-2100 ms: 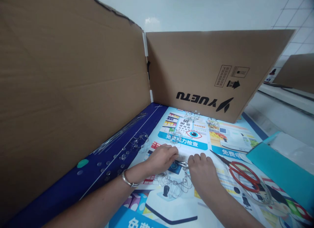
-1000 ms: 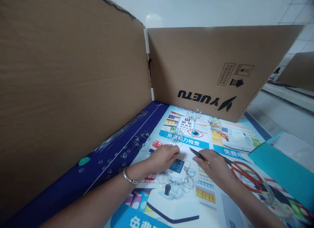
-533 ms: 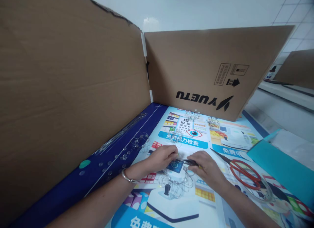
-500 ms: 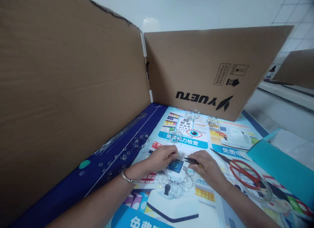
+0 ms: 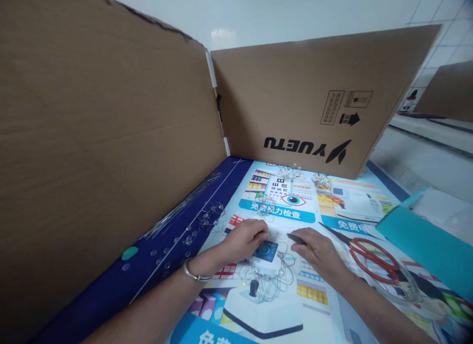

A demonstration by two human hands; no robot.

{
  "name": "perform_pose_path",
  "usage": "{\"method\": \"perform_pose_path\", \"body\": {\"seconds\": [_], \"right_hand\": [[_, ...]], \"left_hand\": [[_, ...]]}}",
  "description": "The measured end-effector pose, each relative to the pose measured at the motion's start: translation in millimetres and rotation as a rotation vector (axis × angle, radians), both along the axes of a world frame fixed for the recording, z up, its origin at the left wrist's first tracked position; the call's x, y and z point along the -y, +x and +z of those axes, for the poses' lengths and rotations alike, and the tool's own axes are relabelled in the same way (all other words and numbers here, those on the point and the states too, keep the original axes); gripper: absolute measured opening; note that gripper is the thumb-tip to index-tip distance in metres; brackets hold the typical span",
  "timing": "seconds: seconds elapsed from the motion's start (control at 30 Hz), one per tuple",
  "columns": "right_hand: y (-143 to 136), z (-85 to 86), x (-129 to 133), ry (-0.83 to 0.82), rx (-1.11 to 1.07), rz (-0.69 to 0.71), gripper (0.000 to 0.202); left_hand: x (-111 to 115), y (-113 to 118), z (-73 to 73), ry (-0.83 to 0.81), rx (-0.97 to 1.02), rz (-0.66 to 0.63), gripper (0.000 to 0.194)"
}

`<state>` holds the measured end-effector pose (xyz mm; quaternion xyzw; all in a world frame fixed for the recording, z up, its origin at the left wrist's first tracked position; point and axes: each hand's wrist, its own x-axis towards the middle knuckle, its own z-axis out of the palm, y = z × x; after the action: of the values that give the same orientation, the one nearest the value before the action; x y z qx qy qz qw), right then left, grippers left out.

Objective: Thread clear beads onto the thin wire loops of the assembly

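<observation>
Left hand (image 5: 248,238): thumb and fingers closed in a pinch at the far-left end of the beaded wire piece (image 5: 266,277); the strand between the fingertips is too fine to make out. Right hand (image 5: 318,245): fingers wrapped round a pair of dark pliers (image 5: 296,239), tips pointing left towards the left hand and apart from it; whether the jaws are parted cannot be told.

Beaded wire piece lies in a looped arc on the printed sheet (image 5: 314,314), just nearer than both hands and between them. Red-handled scissors (image 5: 375,260) rest right of the right hand, over part of a clear ring (image 5: 412,290). Loose clear beads (image 5: 166,251) are scattered left; a bundle of thin wires (image 5: 181,206) lies farther off, along the left cardboard panel (image 5: 111,137).
</observation>
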<state>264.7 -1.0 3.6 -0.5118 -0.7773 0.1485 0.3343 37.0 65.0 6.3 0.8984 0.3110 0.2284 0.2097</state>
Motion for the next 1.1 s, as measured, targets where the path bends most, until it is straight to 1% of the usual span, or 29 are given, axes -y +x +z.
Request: {"method": "perform_pose_path", "body": {"seconds": [0.07,0.1,0.17,0.23,0.33,0.43,0.57,0.9,1.1], "right_hand": [[-1.5,-2.1,-0.5,0.073,0.110,0.072,0.032],[-2.0,-3.2,-0.5,0.108,0.168,0.078,0.033],[-2.5,-5.2,0.3,0.180,0.286,0.041,0.038],[-2.8,-6.2,1.9,0.219,0.420,-0.008,0.039],[-4.7,-4.1,5.3,0.227,0.593,-0.051,0.038],[-9.0,0.8,8.7,0.224,0.703,-0.077,0.035],[-14.9,4.9,10.8,0.218,0.752,-0.117,0.033],[-20.4,5.1,13.1,0.218,0.772,-0.165,0.028],[-22.9,10.1,14.1,0.205,0.776,-0.162,0.029]], "left_hand": [[1.4,0.7,1.2,0.000,0.002,0.020,0.014],[2.1,1.2,1.7,0.003,0.007,0.033,0.014],[3.4,2.2,2.4,0.010,0.023,0.059,0.016],[4.5,3.1,2.9,0.010,0.034,0.074,0.016],[5.4,4.2,3.4,-0.013,0.039,0.078,0.016],[5.7,5.1,3.6,-0.049,0.053,0.099,0.016],[6.2,6.4,3.5,-0.075,0.058,0.117,0.016],[9.4,8.8,4.2,-0.006,0.045,0.105,0.016],[10.0,10.2,3.2,0.018,0.049,0.039,0.015]]}}
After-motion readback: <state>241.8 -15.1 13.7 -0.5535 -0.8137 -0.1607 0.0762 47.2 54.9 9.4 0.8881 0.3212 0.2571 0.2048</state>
